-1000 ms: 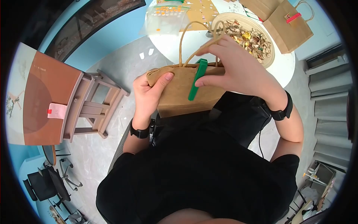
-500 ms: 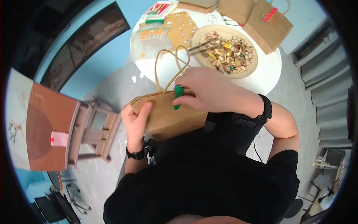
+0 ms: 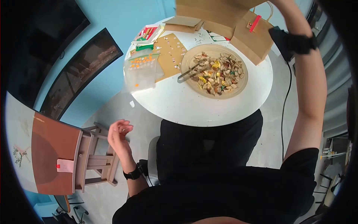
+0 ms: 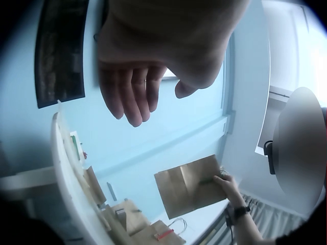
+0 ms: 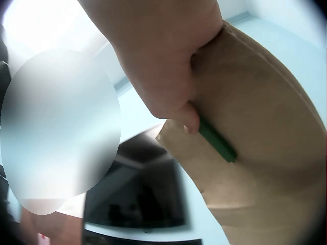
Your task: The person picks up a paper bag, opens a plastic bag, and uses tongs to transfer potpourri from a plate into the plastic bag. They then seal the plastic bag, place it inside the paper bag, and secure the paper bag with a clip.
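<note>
My right hand grips a brown paper bag by its top edge, holding it up over the far side of the table. Under the thumb lies a green clip, flat against the paper. The left wrist view shows the bag from the side, raised and tilted, while the head view catches only its lower part at the top edge. Off the near left side of the table, my left hand hangs in the air with loosely curled fingers and nothing in them.
A round white table bears a woven tray of shell-like pieces, with tongs across its rim. Another paper bag with a red clip stands at the back right. A plastic bag of orange dots lies left.
The paper bag has gone from above the lap up and away over the table in my right hand. My left hand has let go of it and dropped back.
</note>
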The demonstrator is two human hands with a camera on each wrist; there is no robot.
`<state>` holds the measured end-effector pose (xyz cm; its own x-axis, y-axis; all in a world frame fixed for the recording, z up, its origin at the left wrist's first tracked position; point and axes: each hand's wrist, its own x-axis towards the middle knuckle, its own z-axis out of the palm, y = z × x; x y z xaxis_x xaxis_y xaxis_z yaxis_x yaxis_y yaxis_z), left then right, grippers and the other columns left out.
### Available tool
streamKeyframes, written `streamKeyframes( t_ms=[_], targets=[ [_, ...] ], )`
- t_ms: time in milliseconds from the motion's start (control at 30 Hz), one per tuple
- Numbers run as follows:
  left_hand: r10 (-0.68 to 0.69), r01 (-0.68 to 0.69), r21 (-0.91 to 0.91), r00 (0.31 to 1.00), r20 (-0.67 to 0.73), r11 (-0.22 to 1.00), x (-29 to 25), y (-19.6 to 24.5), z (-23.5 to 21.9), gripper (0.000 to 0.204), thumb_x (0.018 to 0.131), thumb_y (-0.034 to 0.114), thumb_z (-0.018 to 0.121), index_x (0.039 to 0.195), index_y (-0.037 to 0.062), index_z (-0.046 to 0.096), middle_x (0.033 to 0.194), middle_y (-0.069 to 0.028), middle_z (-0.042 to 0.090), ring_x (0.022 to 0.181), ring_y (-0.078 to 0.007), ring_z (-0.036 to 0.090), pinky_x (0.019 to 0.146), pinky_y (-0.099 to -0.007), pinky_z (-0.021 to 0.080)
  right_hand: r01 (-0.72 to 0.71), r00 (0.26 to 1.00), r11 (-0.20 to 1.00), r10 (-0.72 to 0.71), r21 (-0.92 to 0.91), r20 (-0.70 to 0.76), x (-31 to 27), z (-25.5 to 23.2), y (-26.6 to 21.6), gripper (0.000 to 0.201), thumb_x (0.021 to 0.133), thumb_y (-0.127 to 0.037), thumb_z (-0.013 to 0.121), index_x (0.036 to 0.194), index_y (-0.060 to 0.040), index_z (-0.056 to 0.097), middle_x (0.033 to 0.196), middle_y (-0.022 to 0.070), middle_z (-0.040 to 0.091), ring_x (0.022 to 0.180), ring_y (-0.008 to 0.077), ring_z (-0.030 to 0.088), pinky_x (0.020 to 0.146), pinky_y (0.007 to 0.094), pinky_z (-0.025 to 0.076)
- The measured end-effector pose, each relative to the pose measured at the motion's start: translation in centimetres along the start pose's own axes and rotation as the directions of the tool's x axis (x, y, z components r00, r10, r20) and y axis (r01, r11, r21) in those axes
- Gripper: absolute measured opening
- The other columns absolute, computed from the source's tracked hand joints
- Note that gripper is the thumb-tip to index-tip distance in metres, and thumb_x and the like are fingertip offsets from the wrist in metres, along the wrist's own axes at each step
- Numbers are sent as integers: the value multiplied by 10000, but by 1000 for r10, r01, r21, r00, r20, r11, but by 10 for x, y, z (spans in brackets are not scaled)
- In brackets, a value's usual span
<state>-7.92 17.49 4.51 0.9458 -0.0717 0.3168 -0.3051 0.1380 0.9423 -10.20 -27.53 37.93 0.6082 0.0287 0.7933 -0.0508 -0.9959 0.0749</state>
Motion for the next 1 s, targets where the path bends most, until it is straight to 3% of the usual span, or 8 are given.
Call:
streamKeyframes(
  t_ms=[67, 300, 400, 433, 533, 833, 933, 1000],
  targets=[
    [-12, 11, 13, 999, 35, 1000, 2, -2, 12, 383, 1082, 303, 482, 1122, -37, 651, 1010, -150, 718, 823, -194, 701, 769, -310, 563, 38, 994, 999, -34, -38, 101, 7, 38, 32, 320, 809, -258, 776, 880, 45, 701, 836, 268, 688, 813, 436, 681, 720, 495, 530],
    [-66, 62, 68, 995, 72, 996, 12, -15, 24, 355, 1077, 273, 482, 1137, -35, 647, 1010, -148, 731, 807, -189, 706, 774, -324, 567, -104, 904, 978, 169, -181, 392, 9, 166, 90, 307, 806, -269, 771, 970, -10, 754, 942, 245, 732, 913, 404, 710, 816, 469, 567],
    [-92, 86, 91, 994, 63, 992, 15, -24, 24, 351, 1076, 268, 486, 1139, -36, 649, 1009, -151, 733, 804, -192, 708, 777, -329, 571, -181, 814, 983, 129, 36, 567, -9, 225, 123, 290, 819, -242, 751, 1028, -42, 772, 1021, 228, 743, 948, 381, 720, 842, 452, 571],
    [-104, 97, 98, 993, 64, 990, 16, -26, 24, 349, 1075, 266, 487, 1140, -36, 649, 1008, -152, 733, 803, -193, 709, 777, -330, 573, -189, 820, 979, 199, -75, 537, -18, 236, 128, 277, 835, -229, 734, 1045, -53, 778, 1046, 221, 747, 971, 362, 722, 859, 436, 568],
    [-123, 112, 148, 990, 70, 983, 19, -29, 26, 410, 1081, 337, 494, 1143, -46, 626, 1004, -148, 714, 792, -186, 693, 769, -313, 555, -343, 761, 934, 340, -101, 552, -17, 227, 125, 273, 855, -238, 728, 1045, -48, 777, 1028, 219, 749, 977, 360, 717, 871, 434, 563],
    [-148, 136, 143, 986, 74, 980, 23, -32, 28, 410, 1075, 340, 506, 1135, -44, 633, 991, -144, 721, 778, -182, 695, 755, -309, 550, -385, 810, 923, 336, 3, 482, -15, 238, 140, 378, 867, -279, 744, 1144, -22, 739, 1069, 210, 748, 1001, 358, 713, 899, 432, 556],
    [-163, 148, 163, 983, 81, 975, 16, -28, 27, 413, 1078, 344, 505, 1141, -44, 633, 993, -144, 723, 776, -179, 697, 750, -299, 546, -290, 807, 956, 266, -38, 528, -13, 236, 143, 439, 861, -290, 752, 1205, -21, 711, 1108, 212, 742, 1040, 371, 701, 933, 435, 546],
    [-167, 153, 164, 983, 73, 975, 12, -27, 23, 412, 1079, 342, 501, 1143, -43, 634, 993, -143, 724, 774, -178, 698, 747, -292, 543, -200, 852, 976, 129, 86, 508, -12, 221, 135, 460, 860, -297, 756, 1216, -10, 703, 1135, 215, 736, 1067, 373, 695, 950, 440, 540]
  ],
)
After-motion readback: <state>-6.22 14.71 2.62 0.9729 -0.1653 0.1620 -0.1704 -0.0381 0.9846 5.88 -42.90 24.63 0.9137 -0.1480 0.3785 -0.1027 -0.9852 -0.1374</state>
